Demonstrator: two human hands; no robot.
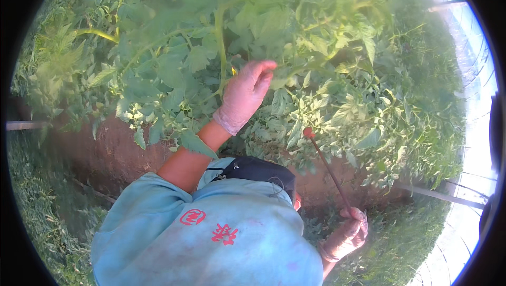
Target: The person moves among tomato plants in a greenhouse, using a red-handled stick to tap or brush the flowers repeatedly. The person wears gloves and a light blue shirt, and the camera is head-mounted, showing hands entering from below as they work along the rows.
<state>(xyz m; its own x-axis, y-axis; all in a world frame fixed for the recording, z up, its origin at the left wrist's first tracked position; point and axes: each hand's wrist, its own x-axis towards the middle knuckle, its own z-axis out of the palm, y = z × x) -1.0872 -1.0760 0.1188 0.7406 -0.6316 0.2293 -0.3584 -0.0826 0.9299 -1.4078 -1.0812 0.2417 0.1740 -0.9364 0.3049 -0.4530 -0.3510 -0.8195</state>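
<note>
My left hand (247, 94), in a thin translucent glove, reaches in among tomato plants (197, 58). Its fingers curl towards the thumb, and whether something thin lies between them I cannot tell. A thick green stem (220, 45) rises just left of this hand, with a small yellow flower (234, 71) close to the wrist side of the fingers. Low on the right, my right hand (348, 232), gloved the same way, grips the lower end of a thin dark stick (330, 171). The stick slants up and left to a red tip (308, 132) in front of the leaves.
Brown bare soil (122, 153) runs between the plant rows. More low plants (35, 207) grow behind on the left. A black waist bag (257, 173) sits at my front. Pale bars (438, 195) and a bright, translucent greenhouse wall (474, 108) stand on the right.
</note>
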